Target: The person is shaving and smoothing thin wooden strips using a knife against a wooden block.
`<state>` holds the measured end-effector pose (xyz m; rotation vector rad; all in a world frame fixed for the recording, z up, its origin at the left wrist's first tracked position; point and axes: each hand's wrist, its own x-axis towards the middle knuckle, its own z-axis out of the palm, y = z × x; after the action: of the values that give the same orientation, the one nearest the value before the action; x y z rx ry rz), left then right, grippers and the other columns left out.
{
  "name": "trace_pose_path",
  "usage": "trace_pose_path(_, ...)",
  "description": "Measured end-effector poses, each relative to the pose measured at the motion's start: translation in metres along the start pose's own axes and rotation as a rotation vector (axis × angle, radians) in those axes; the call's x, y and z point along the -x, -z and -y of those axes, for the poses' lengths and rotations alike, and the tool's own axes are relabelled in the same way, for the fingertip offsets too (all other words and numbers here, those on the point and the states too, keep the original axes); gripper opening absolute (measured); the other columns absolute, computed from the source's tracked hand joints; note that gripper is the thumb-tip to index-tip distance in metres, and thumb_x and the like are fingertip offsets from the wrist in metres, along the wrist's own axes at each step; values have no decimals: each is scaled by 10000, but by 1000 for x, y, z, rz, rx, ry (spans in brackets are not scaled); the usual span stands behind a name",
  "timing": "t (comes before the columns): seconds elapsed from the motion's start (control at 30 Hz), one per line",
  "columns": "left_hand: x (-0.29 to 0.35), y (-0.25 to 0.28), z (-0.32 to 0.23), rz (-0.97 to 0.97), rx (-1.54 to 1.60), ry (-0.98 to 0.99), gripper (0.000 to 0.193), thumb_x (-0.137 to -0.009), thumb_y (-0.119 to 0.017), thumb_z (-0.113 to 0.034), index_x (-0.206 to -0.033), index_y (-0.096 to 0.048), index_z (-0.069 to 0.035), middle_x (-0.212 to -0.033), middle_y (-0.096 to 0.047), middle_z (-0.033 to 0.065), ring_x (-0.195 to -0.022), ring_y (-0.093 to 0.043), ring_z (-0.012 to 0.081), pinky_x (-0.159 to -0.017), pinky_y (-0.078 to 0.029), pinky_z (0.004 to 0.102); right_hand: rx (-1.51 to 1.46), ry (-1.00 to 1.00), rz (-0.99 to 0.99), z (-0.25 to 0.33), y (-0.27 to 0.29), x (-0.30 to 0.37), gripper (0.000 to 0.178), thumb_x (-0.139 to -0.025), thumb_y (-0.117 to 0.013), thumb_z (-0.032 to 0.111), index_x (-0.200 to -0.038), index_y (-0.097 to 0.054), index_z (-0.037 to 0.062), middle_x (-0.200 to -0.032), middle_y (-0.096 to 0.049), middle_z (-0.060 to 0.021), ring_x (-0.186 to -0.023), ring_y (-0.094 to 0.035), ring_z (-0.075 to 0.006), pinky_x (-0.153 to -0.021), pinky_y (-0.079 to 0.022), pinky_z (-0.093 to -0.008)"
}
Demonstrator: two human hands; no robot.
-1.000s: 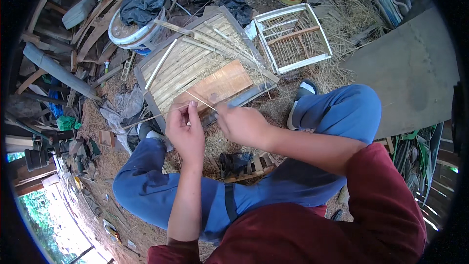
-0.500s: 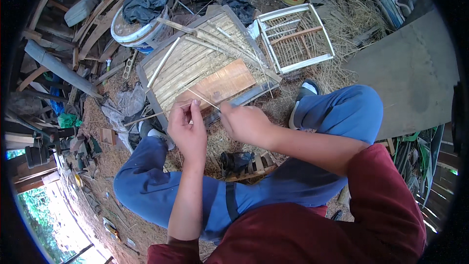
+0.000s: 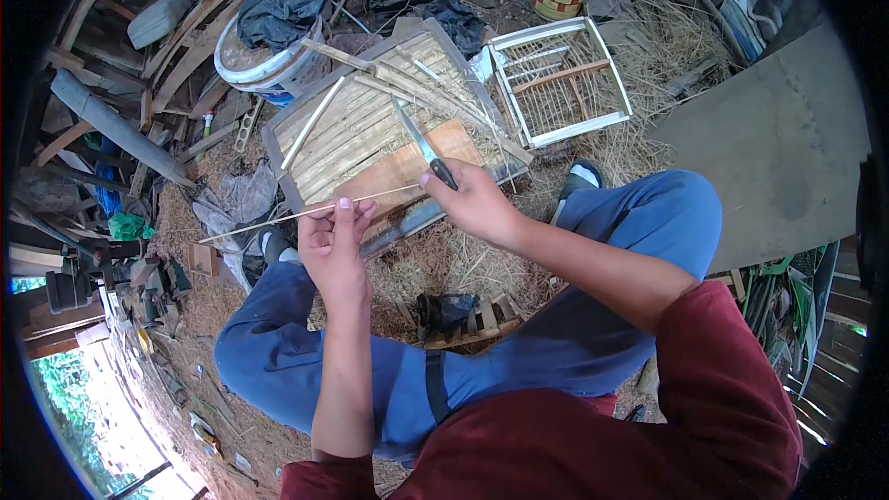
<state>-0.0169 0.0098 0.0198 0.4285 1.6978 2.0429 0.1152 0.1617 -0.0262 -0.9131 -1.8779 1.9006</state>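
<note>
A long, thin strip of wood or cane runs between my two hands, its far end sticking out to the left. My left hand pinches it between thumb and fingertips. In my right hand is a knife with a dark handle, its blade pointing away from me. The strip's right end meets the right thumb and fingers; whether they grip it as well is hard to see. Below and beyond the hands, a reddish-brown board lies on a slatted wooden platform.
Loose sticks lie across the platform. Right of it stands a white-framed slatted cage. A large white bucket with black plastic sits far left, a patterned bucket at the back. A flat sheet lies at right. Straw covers the ground.
The knife has swung up, and its blade now shows plainly, pointing away from me. My left hand has shifted left and the strip reaches farther left. My right hand has moved slightly.
</note>
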Motion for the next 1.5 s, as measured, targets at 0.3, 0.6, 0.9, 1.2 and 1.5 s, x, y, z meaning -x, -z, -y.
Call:
trace_pose_path(0.3,-12,9,11,-39,169,125,99,-1050,-646,-67,-1112,-589,-14,-1037,-694,112,-954,-741,229,-927,-646,389,-130,-166,24,-1,16,-8,241,-1058,-635,255,-1001,-643,21,-721,-534,35,-649,-472,-87,-614,-432,-322)
trace_pose_path(0.6,-38,60,26,-277,259,235,182,-1019,-679,-66,-1145,-564,-3,-1037,-687,133,-983,-713,237,-966,-632,418,50,-123,-127,-18,57,-28,285,-1047,-646,245,-1054,-675,-38,-784,-626,-25,-740,-523,-112,-695,-467,-344)
trace_pose_path(0.9,-46,89,35,-123,-651,-173,278,-999,-727,-182,-1195,-636,-7,-1091,-673,95,-983,-643,184,-874,-507,326,110,-130,-124,-24,72,-26,277,-1029,-674,246,-1010,-695,-30,-785,-633,-31,-716,-533,-119,-674,-443,-334)
trace_pose_path(1.2,-27,71,25,317,-1076,-232,164,-968,-721,-169,-986,-664,-16,-896,-683,167,-866,-678,346,-785,-521,431,210,-128,-124,-35,71,-26,253,-1047,-662,244,-972,-661,3,-750,-576,22,-673,-482,-85,-609,-391,-300)
trace_pose_path(1.5,-20,82,34,240,-1005,-250,136,-977,-705,-130,-949,-649,-10,-847,-659,163,-807,-646,351,-738,-505,429,61,-91,-224,-27,64,-4,325,-1075,-587,291,-1072,-634,-30,-781,-611,-45,-698,-539,-133,-670,-452,-336)
